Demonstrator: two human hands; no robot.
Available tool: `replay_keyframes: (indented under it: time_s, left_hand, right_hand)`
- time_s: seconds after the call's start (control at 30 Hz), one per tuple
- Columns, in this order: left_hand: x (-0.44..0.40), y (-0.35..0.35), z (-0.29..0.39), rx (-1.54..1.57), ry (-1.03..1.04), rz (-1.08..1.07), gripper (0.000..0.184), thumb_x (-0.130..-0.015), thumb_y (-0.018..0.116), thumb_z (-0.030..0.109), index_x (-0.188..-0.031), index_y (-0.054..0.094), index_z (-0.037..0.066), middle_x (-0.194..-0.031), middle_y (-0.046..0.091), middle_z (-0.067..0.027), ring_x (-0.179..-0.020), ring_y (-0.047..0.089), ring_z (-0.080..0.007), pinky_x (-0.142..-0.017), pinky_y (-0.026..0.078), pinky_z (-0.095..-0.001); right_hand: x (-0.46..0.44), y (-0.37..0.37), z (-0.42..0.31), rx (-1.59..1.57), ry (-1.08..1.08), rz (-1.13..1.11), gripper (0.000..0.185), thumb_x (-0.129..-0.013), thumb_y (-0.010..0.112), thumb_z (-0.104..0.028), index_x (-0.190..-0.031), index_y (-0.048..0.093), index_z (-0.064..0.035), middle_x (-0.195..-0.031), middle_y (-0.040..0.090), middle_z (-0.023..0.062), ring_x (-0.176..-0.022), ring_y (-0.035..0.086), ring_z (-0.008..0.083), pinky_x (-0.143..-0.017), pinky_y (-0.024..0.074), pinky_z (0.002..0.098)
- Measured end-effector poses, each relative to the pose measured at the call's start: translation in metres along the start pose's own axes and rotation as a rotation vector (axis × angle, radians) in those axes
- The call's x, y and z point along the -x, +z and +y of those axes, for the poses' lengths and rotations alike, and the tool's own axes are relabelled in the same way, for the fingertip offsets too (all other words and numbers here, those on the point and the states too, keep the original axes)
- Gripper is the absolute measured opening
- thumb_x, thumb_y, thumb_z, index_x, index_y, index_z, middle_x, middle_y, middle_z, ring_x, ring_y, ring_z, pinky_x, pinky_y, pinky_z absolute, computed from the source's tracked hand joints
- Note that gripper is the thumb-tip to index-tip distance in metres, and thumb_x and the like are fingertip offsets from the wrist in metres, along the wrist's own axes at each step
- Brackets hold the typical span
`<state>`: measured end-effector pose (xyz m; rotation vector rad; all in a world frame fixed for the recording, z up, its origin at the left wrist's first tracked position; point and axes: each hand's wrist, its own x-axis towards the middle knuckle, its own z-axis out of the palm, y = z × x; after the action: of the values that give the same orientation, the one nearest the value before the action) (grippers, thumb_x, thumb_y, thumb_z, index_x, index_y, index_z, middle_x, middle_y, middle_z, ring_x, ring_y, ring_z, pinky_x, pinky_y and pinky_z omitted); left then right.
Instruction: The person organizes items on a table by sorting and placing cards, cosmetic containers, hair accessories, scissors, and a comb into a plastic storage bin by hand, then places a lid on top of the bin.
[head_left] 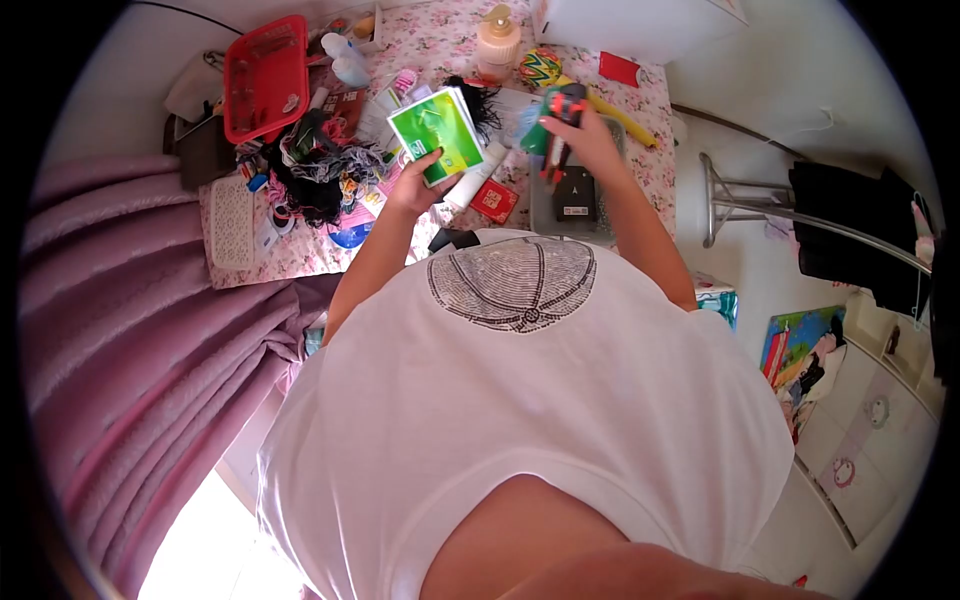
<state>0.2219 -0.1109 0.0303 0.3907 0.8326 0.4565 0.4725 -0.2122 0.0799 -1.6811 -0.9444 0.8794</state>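
My left hand (413,183) is closed around a small stack of green-and-white booklets (440,132), holding it above the cluttered table. My right hand (590,145) grips a black-and-red object (563,125), with something green beside it; blur hides their exact kind. Beneath the right hand stands a clear plastic bin (540,215), with a black box (575,200) inside. Between my hands, a white tube (476,176) and a red square packet (494,201) lie on the floral tablecloth (425,45).
Tangled hair ties and cords (320,170) are heaped at the left, near a red basket (265,80) and a white woven tray (233,222). A pump bottle (497,45), a patterned ball (541,68) and a red packet (619,69) stand or lie toward the back.
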Motion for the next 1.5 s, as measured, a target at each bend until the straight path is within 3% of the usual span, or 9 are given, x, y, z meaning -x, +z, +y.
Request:
replay_keyframes:
  time_s: [0.1, 0.3, 0.57, 0.67, 0.87, 1.07, 1.17, 1.3, 1.5]
  left_hand:
    - [-0.015, -0.033, 0.0, 0.08, 0.02, 0.025, 0.029, -0.074, 0.06, 0.014, -0.101, 0.049, 0.009, -0.098, 0.054, -0.0049, -0.091, 0.053, -0.0202, -0.072, 0.048, -0.0352]
    - [0.005, -0.021, -0.008, -0.081, -0.004, 0.091, 0.029, -0.075, 0.06, 0.018, -0.101, 0.05, 0.01, -0.098, 0.055, -0.0036, -0.09, 0.053, -0.0181, -0.073, 0.046, -0.0329]
    - [-0.005, -0.013, -0.029, -0.202, -0.071, 0.022, 0.029, -0.076, 0.058, 0.019, -0.103, 0.05, 0.009, -0.099, 0.055, -0.0041, -0.09, 0.053, -0.0184, -0.075, 0.045, -0.0336]
    - [-0.005, -0.004, -0.026, -0.225, -0.069, 0.007, 0.03, -0.076, 0.058, 0.019, -0.103, 0.05, 0.009, -0.099, 0.055, -0.0043, -0.09, 0.053, -0.0181, -0.075, 0.045, -0.0332]
    - [-0.012, -0.003, -0.028, -0.25, -0.104, -0.016, 0.031, -0.076, 0.059, 0.02, -0.103, 0.049, 0.009, -0.098, 0.055, -0.0041, -0.089, 0.054, -0.0179, -0.075, 0.045, -0.0334]
    - [-0.004, 0.0, -0.025, -0.28, -0.103, -0.001, 0.031, -0.076, 0.059, 0.021, -0.104, 0.049, 0.011, -0.099, 0.055, -0.0029, -0.091, 0.053, -0.0172, -0.075, 0.045, -0.0334]
    - [-0.001, -0.007, -0.018, -0.267, -0.099, 0.013, 0.031, -0.076, 0.059, 0.021, -0.103, 0.049, 0.011, -0.099, 0.054, -0.0028, -0.091, 0.052, -0.0169, -0.074, 0.045, -0.0329]
    - [-0.001, -0.021, -0.017, -0.048, -0.095, 0.003, 0.031, -0.075, 0.06, 0.019, -0.103, 0.049, 0.011, -0.099, 0.053, -0.0035, -0.093, 0.051, -0.0187, -0.076, 0.043, -0.034]
    - [-0.003, -0.04, -0.012, 0.09, -0.107, -0.114, 0.032, -0.074, 0.06, 0.018, -0.104, 0.05, 0.014, -0.098, 0.055, -0.0022, -0.094, 0.05, -0.0178, -0.075, 0.042, -0.0337]
  right_hand:
    - [-0.02, 0.039, 0.027, 0.143, 0.065, -0.215, 0.044, -0.065, 0.068, -0.035, -0.088, 0.049, -0.003, -0.079, 0.056, 0.0114, -0.072, 0.054, 0.0218, -0.068, 0.0419, 0.0316]
    - [-0.03, 0.104, 0.05, 0.502, 0.118, -0.106, 0.052, -0.064, 0.067, -0.034, -0.092, 0.043, 0.003, -0.085, 0.055, 0.022, -0.082, 0.053, 0.0359, -0.07, 0.0422, 0.041]
    - [-0.043, 0.092, 0.117, 0.216, -0.11, -0.041, 0.03, -0.068, 0.062, -0.018, -0.089, 0.051, 0.0002, -0.086, 0.056, 0.0185, -0.082, 0.055, 0.0316, -0.069, 0.0436, 0.0378]
    - [-0.003, 0.05, 0.059, 0.105, -0.097, 0.072, 0.022, -0.068, 0.06, -0.013, -0.085, 0.052, -0.0008, -0.081, 0.057, 0.0156, -0.078, 0.055, 0.0288, -0.069, 0.0439, 0.0355]
    - [0.043, -0.004, 0.121, 0.967, 0.076, -0.04, 0.041, -0.06, 0.067, -0.009, -0.096, 0.048, -0.0014, -0.095, 0.05, 0.0193, -0.088, 0.052, 0.0298, -0.072, 0.0454, 0.036]
    - [0.051, -0.006, 0.124, 1.259, 0.094, -0.221, 0.047, -0.057, 0.07, -0.015, -0.096, 0.047, -0.0021, -0.095, 0.051, 0.0199, -0.088, 0.051, 0.0325, -0.072, 0.0444, 0.037]
    - [0.019, -0.024, 0.106, 0.604, 0.127, -0.191, 0.041, -0.061, 0.068, -0.014, -0.094, 0.048, -0.0001, -0.088, 0.055, 0.0182, -0.079, 0.054, 0.0298, -0.069, 0.0433, 0.0354]
    - [0.0, -0.019, 0.043, 0.337, -0.123, 0.358, 0.032, -0.074, 0.059, -0.019, -0.096, 0.048, 0.0018, -0.085, 0.057, 0.02, -0.081, 0.056, 0.03, -0.069, 0.0435, 0.0333]
    - [-0.02, 0.032, 0.032, 0.192, -0.179, 0.296, 0.029, -0.076, 0.057, -0.018, -0.096, 0.049, 0.0009, -0.077, 0.057, 0.0143, -0.066, 0.058, 0.0225, -0.06, 0.0446, 0.0321]
